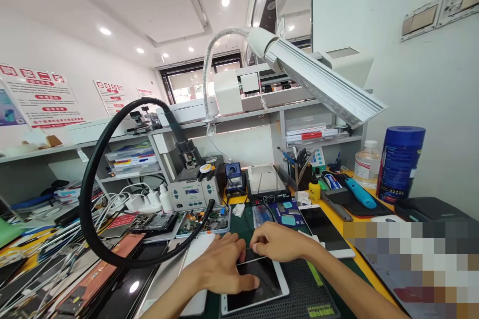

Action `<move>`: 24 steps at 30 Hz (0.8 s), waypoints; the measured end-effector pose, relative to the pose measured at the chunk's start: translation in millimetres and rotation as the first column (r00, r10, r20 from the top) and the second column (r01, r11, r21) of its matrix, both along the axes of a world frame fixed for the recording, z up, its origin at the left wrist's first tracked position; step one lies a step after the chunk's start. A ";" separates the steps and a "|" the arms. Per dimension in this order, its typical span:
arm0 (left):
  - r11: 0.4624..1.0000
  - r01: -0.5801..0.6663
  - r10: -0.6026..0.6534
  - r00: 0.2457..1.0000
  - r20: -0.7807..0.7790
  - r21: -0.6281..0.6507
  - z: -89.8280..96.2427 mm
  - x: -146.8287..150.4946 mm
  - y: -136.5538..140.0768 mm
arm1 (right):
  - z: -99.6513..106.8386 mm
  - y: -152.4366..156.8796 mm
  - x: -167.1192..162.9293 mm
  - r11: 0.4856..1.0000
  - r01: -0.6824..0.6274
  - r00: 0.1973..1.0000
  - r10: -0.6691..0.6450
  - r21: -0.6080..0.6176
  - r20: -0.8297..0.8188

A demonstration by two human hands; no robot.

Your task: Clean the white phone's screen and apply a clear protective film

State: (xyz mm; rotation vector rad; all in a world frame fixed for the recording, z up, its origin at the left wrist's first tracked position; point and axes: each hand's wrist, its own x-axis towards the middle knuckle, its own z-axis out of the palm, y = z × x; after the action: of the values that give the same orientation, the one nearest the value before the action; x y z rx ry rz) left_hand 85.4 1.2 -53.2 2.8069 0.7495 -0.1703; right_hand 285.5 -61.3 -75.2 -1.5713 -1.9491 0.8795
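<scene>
A white-framed tablet (270, 289) with a dark screen lies on a black perforated mat (299, 284). My left hand (220, 266) rests across its left side, thumb stretched flat on the glass and the other fingers reaching past its far edge. At that far edge, my right hand (282, 241) is closed, with thumb and index finger bent together over a dark part. Whatever is between those fingertips is hidden. Just beyond my right wrist lies another white tablet (325, 232) with a black screen.
A black hose (88, 184) loops from the rework station (194, 192) over the left side. Stacked panels (123, 279) lie there. Behind are a parts tray (220, 222) and a yellow bottle (314, 189). A lamp (325, 79) hangs overhead; a blue canister (400, 164) stands right.
</scene>
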 end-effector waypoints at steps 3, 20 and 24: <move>1.000 -0.014 0.014 1.000 -0.003 0.026 -0.5 0.8 -6.0 | -1.0 0.4 -0.5 1.000 0.006 1.000 -0.006 0.001 -0.008; 0.983 0.026 -0.013 0.997 -0.072 0.180 7.0 28.1 -14.3 | -6.1 4.0 7.6 0.996 0.034 0.988 -0.045 -0.079 -0.149; 0.980 0.014 0.008 0.994 -0.110 0.201 8.6 30.1 -22.2 | -7.6 5.1 6.5 0.995 0.055 0.983 -0.070 -0.089 -0.171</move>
State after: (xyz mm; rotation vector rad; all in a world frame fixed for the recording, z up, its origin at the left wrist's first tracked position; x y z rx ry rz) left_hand 115.5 -21.0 -44.6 3.0109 0.8299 -0.2657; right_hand 292.0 -56.1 -82.8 -1.5383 -1.7529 1.0477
